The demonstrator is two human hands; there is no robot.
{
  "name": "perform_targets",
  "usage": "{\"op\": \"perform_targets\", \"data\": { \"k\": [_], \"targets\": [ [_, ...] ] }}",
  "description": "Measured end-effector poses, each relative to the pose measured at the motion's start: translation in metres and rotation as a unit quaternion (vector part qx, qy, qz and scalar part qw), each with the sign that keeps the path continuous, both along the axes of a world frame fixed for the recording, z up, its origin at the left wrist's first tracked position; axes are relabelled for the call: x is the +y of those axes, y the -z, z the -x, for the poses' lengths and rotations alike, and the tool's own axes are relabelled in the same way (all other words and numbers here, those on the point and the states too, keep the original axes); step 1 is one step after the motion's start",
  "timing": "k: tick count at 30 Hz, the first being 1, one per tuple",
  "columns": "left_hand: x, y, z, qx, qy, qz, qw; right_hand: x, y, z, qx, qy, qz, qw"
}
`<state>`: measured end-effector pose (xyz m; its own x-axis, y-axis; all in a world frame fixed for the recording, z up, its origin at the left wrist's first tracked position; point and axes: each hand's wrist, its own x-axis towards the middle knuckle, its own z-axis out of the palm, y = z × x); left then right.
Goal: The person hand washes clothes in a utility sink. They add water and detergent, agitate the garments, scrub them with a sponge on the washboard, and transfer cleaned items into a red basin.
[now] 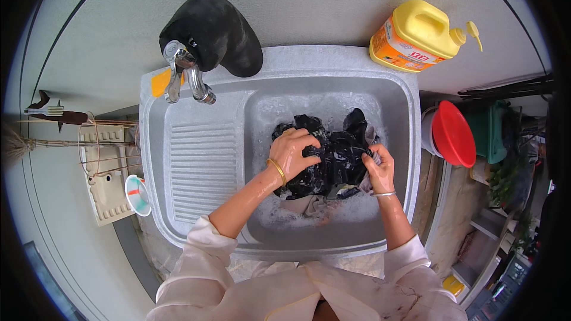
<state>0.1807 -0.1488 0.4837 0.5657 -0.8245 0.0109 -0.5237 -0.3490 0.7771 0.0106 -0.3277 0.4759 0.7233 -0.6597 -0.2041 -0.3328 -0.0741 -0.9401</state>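
Observation:
Wet black clothing lies bunched in the soapy water of a grey laundry sink. My left hand, with a gold bangle at the wrist, rests on the left part of this cloth, fingers bent and thumb apart; whether it grips the fabric is unclear. At the right edge of the bundle, my right hand pinches the black cloth between thumb and fingers. A silver bangle is on that wrist. Paler fabric shows beneath and below the dark cloth, partly under water.
The ribbed washboard is left of the basin, below a metal faucet with black cloth hung over it. A yellow detergent jug stands on the back rim. Right of the sink is a red basin; left is a small white bowl.

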Motion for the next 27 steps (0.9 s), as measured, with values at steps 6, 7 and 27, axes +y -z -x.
{"op": "perform_targets", "data": {
  "k": [6, 7, 27],
  "targets": [
    [0.006, -0.029, 0.077, -0.223, 0.122, 0.063, 0.965, -0.009, 0.003, 0.055, -0.002, -0.009, -0.1, 0.995],
    [0.013, -0.012, 0.092, -0.245, 0.161, 0.064, 0.954, -0.011, 0.01, 0.053, 0.02, -0.024, -0.103, 0.994],
    [-0.02, 0.349, 0.031, 0.053, -0.112, -0.469, 0.875, -0.062, 0.301, -0.112, 0.273, -0.284, 0.336, 0.856]
  ]
}}
